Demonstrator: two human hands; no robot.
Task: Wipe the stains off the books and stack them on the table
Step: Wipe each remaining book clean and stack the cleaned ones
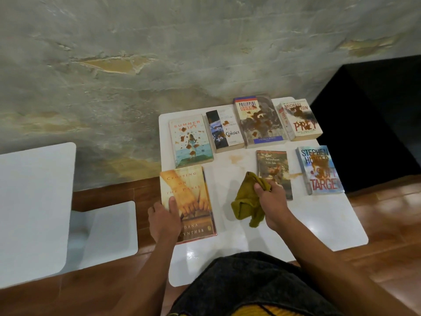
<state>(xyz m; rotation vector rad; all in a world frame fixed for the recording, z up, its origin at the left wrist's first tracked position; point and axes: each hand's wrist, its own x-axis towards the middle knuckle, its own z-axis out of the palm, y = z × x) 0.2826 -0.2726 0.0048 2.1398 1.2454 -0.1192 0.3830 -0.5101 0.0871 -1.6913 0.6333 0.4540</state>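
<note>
Left hand (164,216) flat, thumb pressing "Crossing on the Paris" (186,201), right hand (272,198) beside it clenching an olive cloth (247,199).

Along the surface's far edge, one book (192,140) read "SUMMER", the next (225,131) "CONTACT", a third (259,120) "PHILIPPINE", and the corner paperback (299,119) "MICHAEL … PREY". Nearer, covers read "CROSSING ON THE PARIS" (189,201), "Adventures of Tom Saw…" (274,172), and "STEPHEN HUNTER, SOFT TARGET" (320,169).

bench (319,224): four books (245,124) ranged upper centre | three books (274,173) laid below | cloth (247,199) held between lower books
</note>
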